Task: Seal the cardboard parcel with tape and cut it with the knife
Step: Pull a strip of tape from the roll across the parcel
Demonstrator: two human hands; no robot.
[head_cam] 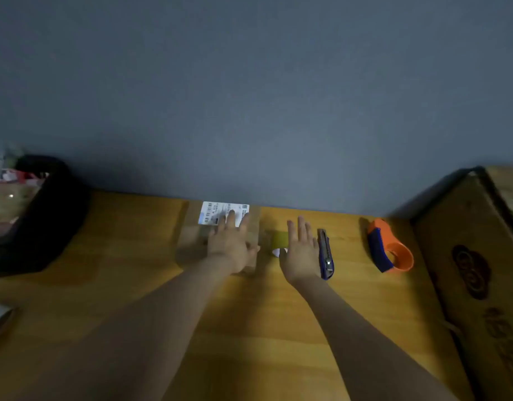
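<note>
A small brown cardboard parcel (191, 241) with a white barcode label (213, 211) lies on the wooden table against the grey wall. My left hand (230, 244) rests flat on its top, fingers spread over the label. My right hand (300, 253) hovers open just right of the parcel, over a yellowish-green object (280, 239) and a small white piece (276, 252). A blue and grey utility knife (325, 256) lies just right of that hand. Farther right sits an orange and blue tape dispenser (390, 247).
A large brown cardboard box (478, 270) with dark printing stands at the right edge. A black bin (38, 224) holding mixed items sits at the left. The wooden tabletop (128, 285) stretches toward me; a white thing shows at the left edge.
</note>
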